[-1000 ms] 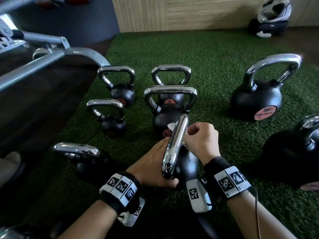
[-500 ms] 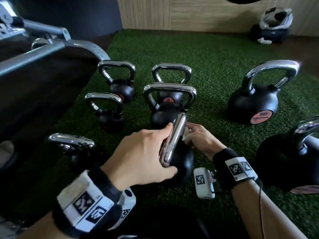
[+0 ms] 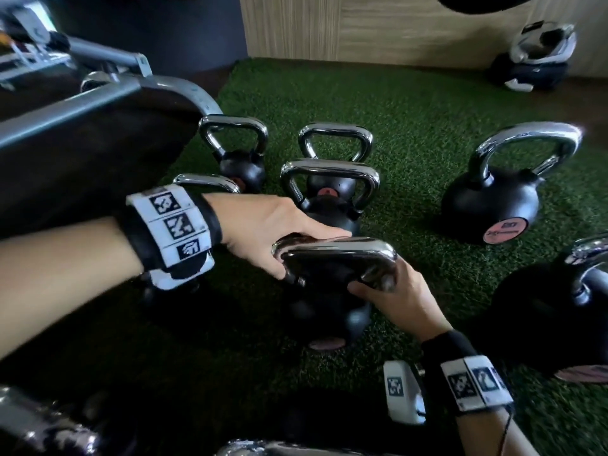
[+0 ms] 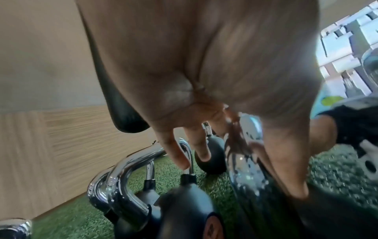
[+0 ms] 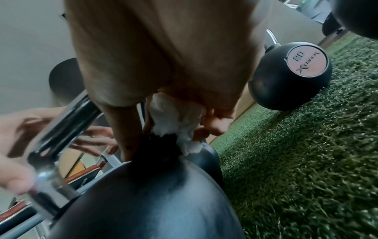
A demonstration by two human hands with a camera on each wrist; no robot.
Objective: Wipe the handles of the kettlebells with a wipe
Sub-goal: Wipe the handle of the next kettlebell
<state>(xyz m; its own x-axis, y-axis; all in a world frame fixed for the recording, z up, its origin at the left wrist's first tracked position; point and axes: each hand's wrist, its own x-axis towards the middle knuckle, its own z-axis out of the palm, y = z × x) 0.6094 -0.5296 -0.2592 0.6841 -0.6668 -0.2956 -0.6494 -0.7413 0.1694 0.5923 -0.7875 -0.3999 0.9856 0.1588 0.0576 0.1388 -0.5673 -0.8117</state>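
Observation:
A black kettlebell [image 3: 325,307] stands on the green turf, its chrome handle [image 3: 335,251] lying across the head view. My left hand [image 3: 296,245] holds the handle's left end, fingers [image 4: 180,153] stretched along its far side and thumb on the near side. My right hand [image 3: 385,284] grips the handle's right corner. The white wipe [image 5: 175,118] is bunched between those fingers and the handle's leg, just above the kettlebell's body [image 5: 153,202]; the head view hides it.
Several more kettlebells stand around: one close behind [image 3: 329,205], small ones at the back left [image 3: 237,166], a large one to the right [image 3: 490,205] and another at the right edge [image 3: 552,311]. A metal rack [image 3: 82,110] fills the left. A helmet [image 3: 533,57] lies by the far wall.
The kettlebell has turned, so its handle now runs left to right instead of pointing away. My left hand has moved over the handle's left end; the right slid to the right corner.

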